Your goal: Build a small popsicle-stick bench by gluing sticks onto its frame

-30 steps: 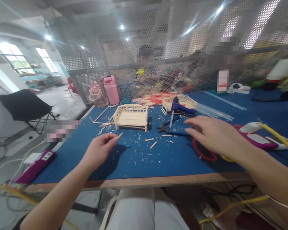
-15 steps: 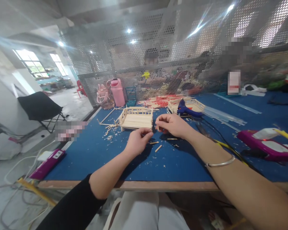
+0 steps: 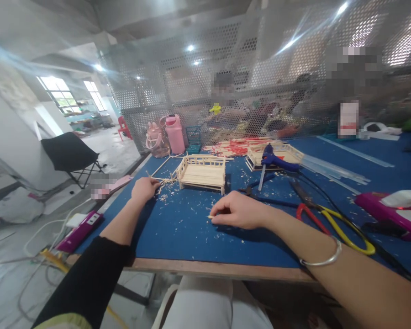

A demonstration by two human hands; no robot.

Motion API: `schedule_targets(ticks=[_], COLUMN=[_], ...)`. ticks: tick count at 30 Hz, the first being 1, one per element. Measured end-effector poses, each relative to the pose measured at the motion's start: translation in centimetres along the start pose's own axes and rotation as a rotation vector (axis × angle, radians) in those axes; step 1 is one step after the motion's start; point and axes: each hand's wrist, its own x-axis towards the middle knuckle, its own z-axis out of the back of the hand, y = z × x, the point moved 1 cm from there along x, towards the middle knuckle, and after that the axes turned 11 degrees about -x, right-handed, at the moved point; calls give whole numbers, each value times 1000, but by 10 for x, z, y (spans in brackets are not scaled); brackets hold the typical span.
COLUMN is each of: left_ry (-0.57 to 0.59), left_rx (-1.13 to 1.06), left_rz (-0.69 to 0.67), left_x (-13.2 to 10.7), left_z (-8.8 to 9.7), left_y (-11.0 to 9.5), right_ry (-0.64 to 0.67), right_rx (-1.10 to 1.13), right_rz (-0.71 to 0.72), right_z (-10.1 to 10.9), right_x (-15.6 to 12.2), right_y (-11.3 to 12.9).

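Wooden sliver (image 3: 210, 216) pinched in right hand (image 3: 238, 211)

**Both hands down, fingers closed**

The left arm, in a black sleeve, reaches forward along the left edge of the table (image 3: 178, 230). The left hand (image 3: 144, 188) is curled into a loose fist. The right hand (image 3: 238, 211) rests nearer the front edge, thumb and fingertips pinched together, with the bare forearm angling in from the right.

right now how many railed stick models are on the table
2. One railed stick model stands right of the left hand; a second model lies farther right, under the blue glue gun.
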Motion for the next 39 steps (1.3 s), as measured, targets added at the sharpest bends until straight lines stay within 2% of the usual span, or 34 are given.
schedule_targets(ticks=[3,6,11,15,18,23,26,28,30,34,36,39], left_ry=[-40,-48,-109,-143,-140,-40,-22,11,68,267,377,452], left_rx=[-34,-61,-131,-176,-285,-474,-520,-632,-827,-1126,-1182,-1192], left_rz=[43,58,97,126,69,-336,-450,-441,-366,-189,-191,-262], left_x=[-3,-11,-38,-62,-77,-94,-92,-87,-81,-81,-85,-90], left_z=[-3,2,16,19,17,9,-2,-12,-23,-38,-40,-41], left_y=[-4,-6,-11,-29,-55,-112,-135,-143,-147,-156,-160,-162], right_ry=[-56,-124,-321,-422,-458,-461,-449,-401,-377,-579,-634,-594], right_rx=[-158,-232,-132,-29,8,-8,12,162,357,515,563,645], right_rz=[43,2,-59,-101,-78,12,-47,-110,-146,-145,-150,-166], right_z=[-13,-19,-13,-9,-9,-4,3,8,13,20,21,19], right_x=[2,3,5,6,7,7,5,5,4,4,4,5], right_y=[11,16,10,2,2,5,-3,-13,-22,-33,-34,-31])
